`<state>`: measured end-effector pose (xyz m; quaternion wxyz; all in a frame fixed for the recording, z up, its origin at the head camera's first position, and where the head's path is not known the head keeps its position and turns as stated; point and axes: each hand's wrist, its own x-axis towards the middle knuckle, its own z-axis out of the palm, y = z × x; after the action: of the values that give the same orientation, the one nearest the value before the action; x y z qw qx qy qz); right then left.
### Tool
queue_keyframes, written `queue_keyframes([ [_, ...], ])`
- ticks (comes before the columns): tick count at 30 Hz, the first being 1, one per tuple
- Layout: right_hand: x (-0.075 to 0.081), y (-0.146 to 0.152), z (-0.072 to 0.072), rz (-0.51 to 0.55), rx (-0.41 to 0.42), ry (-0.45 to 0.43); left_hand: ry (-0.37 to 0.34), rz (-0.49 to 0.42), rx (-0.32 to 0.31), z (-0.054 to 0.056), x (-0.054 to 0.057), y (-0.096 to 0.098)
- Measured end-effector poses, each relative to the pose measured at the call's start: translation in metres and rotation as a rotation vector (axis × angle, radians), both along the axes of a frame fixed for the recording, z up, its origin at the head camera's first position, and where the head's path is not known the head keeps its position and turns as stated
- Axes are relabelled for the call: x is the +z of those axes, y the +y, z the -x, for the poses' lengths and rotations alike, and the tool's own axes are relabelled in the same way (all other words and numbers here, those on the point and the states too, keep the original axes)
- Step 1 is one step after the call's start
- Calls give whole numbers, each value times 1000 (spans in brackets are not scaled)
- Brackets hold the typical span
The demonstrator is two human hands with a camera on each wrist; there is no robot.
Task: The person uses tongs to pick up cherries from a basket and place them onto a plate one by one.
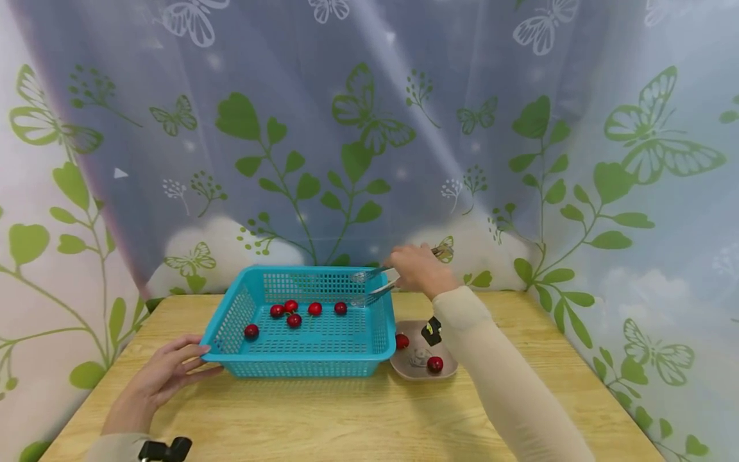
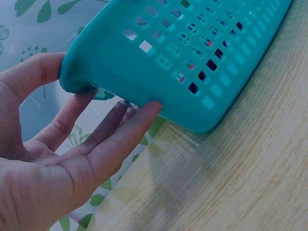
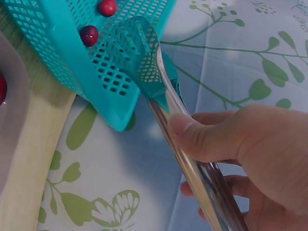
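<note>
A blue plastic basket (image 1: pixel 300 367) with lattice walls stands on the table and holds several red cherries (image 1: pixel 294 320). At its near left corner my left hand (image 1: pixel 164 375) pinches the rim, with other fingertips against the outer wall in the left wrist view. My right hand (image 1: pixel 421 269) grips metal tongs (image 3: pixel 169 91) at the basket's right side. The tongs' slotted ends reach over the rim, spread apart, with nothing between them. One cherry (image 1: pixel 340 308) lies just left of the lower tip.
To the right of the basket, under my right forearm, sits a small pinkish dish (image 1: pixel 411 371) with two cherries (image 1: pixel 435 364) in it. The wooden table (image 1: pixel 300 417) meets a curtain (image 1: pixel 439 192) with butterflies and leaves behind the basket.
</note>
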<state>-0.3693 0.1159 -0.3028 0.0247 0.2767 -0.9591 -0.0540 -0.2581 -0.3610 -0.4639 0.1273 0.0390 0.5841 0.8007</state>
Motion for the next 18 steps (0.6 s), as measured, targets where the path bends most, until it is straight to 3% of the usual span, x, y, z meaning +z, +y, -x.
queue_keyframes([
  [7,-12,-10,6,-12,-3,7,-36,32,44,-2,4,2],
  [18,-33,-38,13,-189,-3,100,-11,9,24,-1,2,1],
])
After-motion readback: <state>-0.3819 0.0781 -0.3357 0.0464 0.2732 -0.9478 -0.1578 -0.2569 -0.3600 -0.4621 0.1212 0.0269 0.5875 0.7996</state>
